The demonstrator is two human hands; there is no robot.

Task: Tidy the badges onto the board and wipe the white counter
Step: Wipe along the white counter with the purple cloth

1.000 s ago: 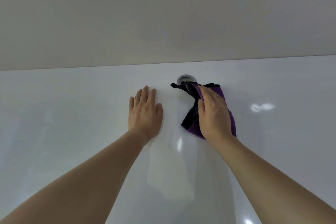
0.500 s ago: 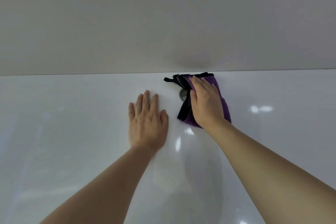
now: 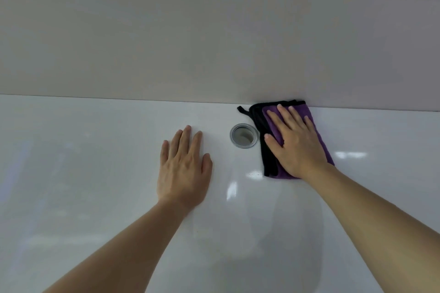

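My right hand (image 3: 295, 143) presses flat, fingers straight, on the folded cloth (image 3: 307, 112) at the bench's (image 3: 95, 173) back edge to wipe, while my left hand (image 3: 184, 169) lies open, bracing me.

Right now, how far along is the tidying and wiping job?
Done: no badges or board show in this view, so that part can't be judged. In hand: the right hand presses the cloth flat at the counter's back edge, against the wall, right of the metal ring; the left hand rests flat. Left: likely the counter either side.
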